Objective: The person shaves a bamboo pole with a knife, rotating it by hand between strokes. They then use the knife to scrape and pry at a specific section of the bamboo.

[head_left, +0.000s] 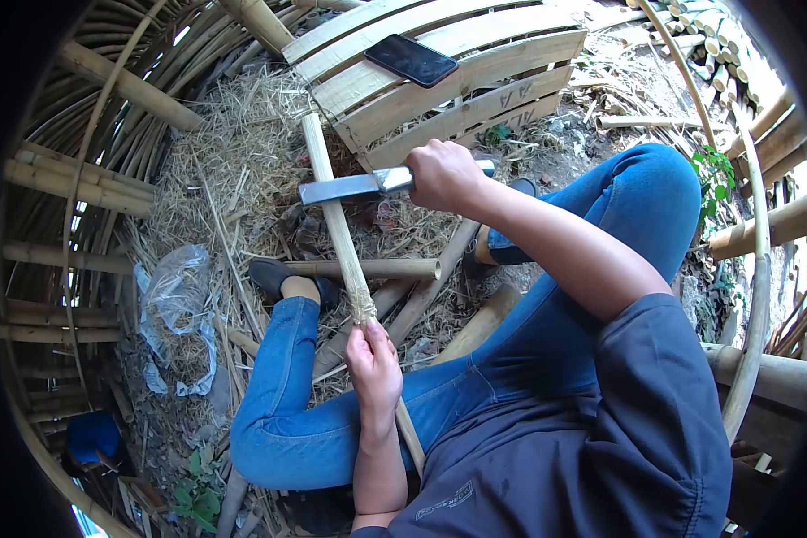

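Observation:
A long pale split bamboo strip (341, 229) slants from the straw down toward my lap, its lower end passing under my left forearm. My left hand (374, 366) pinches it just below a rough, frayed node. A broad-bladed knife (336, 188) is gripped by its handle in my right hand (444, 175), fingers wrapped round it. The flat grey blade lies across the upper part of the strip, overlapping it in this view. Below the blade, a round bamboo pole (368, 268) runs crosswise behind the strip, near my shoes.
A slatted wooden crate (462, 76) stands ahead with a phone (411, 60) on top. Shavings (233, 152) cover the ground. A plastic bag (177, 287) lies at left, a blue object (93, 437) lower left. Bamboo walls curve around both sides; cut poles (717, 40) are stacked upper right.

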Demonstrator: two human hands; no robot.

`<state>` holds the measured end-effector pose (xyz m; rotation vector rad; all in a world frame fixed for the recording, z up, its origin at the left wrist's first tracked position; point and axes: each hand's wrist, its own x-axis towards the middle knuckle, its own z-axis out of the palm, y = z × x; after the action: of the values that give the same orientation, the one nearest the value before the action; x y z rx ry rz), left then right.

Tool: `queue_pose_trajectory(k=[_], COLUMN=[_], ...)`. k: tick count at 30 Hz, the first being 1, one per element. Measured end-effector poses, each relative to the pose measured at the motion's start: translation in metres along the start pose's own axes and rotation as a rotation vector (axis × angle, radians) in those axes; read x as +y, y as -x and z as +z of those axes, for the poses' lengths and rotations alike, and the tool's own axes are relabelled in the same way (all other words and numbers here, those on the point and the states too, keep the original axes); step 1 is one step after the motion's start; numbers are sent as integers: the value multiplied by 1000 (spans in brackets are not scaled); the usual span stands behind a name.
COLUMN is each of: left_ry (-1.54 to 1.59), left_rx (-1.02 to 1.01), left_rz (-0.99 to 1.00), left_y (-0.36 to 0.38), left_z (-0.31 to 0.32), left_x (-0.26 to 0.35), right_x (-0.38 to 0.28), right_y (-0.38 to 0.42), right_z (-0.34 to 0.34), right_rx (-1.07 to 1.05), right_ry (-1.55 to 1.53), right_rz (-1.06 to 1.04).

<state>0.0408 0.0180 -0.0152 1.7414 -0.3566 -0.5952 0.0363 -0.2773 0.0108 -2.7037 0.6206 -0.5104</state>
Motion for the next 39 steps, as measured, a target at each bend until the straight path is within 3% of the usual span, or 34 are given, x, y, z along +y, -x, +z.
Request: queue_pose_trajectory(k=[3,6,12,18,23,39], left_ry=[73,241,540,610,720,703], left_rx=[-36,-121,-165,-232,-409,-430], left_rz=[1,-124,-295,-335,-355,-349], left_y=[-2,-2,-7,-8,-9,-6], left_z=[3,3,-15,-22,-27,-20], left_x=[-2,10,26,24,17,14], right_x=[7,10,-12,-40,-38,-32], right_y=[-9,-15,4,20,21,14], right_z=[-7,-19,-29,-23,-16,-8], right_rx=[19,-28,-121,-144,-159,-81], right_ry=[16,-15,-269,-211,-161,-116], right_rz=[59,146,24,-228,-229,-208])
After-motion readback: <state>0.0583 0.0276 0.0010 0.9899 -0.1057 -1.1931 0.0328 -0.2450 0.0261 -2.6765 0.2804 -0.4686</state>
